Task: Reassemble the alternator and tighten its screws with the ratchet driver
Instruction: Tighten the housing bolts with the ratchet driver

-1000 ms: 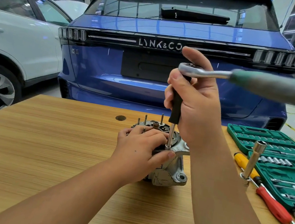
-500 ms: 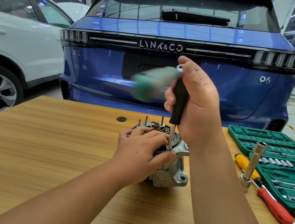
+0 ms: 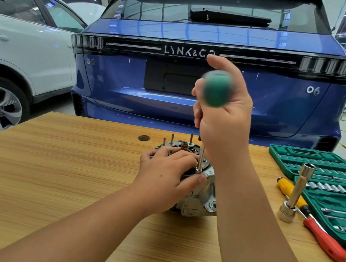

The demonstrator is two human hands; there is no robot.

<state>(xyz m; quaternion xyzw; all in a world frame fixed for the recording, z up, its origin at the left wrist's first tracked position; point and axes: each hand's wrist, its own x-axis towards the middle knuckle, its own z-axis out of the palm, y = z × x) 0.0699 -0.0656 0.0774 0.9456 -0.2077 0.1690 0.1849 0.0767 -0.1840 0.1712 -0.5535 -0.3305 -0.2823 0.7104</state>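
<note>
The alternator [image 3: 199, 194] stands on the wooden table [image 3: 45, 178], shaft end up, at the centre of the head view, with several thin studs [image 3: 191, 138] rising from its top face. Judged by its cast metal housing, it is heavy, rigid and unlikely to deform. The smooth casting may slide on the table under sideways load, so it is best held from above on the housing rim, clear of the studs and the copper windings, which look easier to damage.

The left hand [image 3: 165, 175] rests over the top of the alternator from the 9 o'clock side, fingers curled over the rim and thumb near the base of the driver shaft; it grips the housing to steady it.

The right hand [image 3: 219, 120] is directly above the alternator, toward 12 o'clock, closed around the black shaft handle of the ratchet driver [image 3: 200, 158]. The steel shaft runs straight down and its socket end sits on a screw at the rim, just beside the left thumb. The green ratchet handle [image 3: 216, 89] is motion-blurred and points toward the camera.

At 3 o'clock, well apart from the alternator, lie a green socket set [image 3: 321, 167], a standing socket extension [image 3: 295, 192] and two screwdrivers [image 3: 319, 237].
</note>
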